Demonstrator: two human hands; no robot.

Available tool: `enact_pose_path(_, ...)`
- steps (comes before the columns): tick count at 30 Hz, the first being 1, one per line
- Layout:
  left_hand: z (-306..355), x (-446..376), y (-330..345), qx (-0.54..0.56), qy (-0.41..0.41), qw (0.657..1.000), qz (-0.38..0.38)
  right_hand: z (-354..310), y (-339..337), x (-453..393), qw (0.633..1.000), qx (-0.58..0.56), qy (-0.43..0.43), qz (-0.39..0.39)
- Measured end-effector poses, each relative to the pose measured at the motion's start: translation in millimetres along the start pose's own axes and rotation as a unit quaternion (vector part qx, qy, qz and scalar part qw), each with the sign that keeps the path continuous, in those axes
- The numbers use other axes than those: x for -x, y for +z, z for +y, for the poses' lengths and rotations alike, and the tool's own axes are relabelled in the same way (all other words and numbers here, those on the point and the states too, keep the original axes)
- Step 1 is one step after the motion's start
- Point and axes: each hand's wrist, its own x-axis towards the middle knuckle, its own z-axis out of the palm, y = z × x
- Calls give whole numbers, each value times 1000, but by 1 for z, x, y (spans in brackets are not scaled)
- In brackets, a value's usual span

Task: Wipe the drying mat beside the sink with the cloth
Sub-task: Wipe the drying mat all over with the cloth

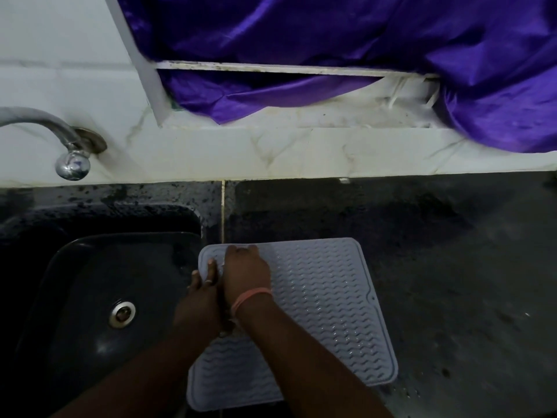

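Observation:
The pale blue-grey ribbed drying mat (325, 300) lies on the dark counter just right of the sink (90, 285). My left hand (202, 292) is at the mat's left edge, fingers on top of the rim and thumb beside it, pinching that edge. My right hand (245, 274), with an orange band on its wrist, presses palm down on the mat's far-left corner, fingers curled forward. No cloth shows anywhere; whatever lies under my right palm is hidden. Small water drops glint on the mat's ridges.
The black sink has a metal drain (122, 313), and a chrome tap (72, 158) comes out of the white tiled wall above it. Purple fabric (331, 40) hangs over the ledge behind. Dark speckled counter (452, 267) stretches right of the mat.

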Motion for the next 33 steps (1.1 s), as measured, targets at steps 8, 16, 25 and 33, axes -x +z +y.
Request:
enact_pose_path(8,-14,15,-9,128,-61,987,74,181,-63,1,960,-9,268,82)
enact_pose_path(16,-32,22,-10,265,-114,957,23,68,-12,-17,968,-26,243,49)
enact_pose_path(25,-30,32,-1,305,-117,942,82,-33,-12,-13,997,-79,18,6)
enact_pose_path(33,-27,36,-7,357,-119,924,68,180,-46,10,942,2,320,103)
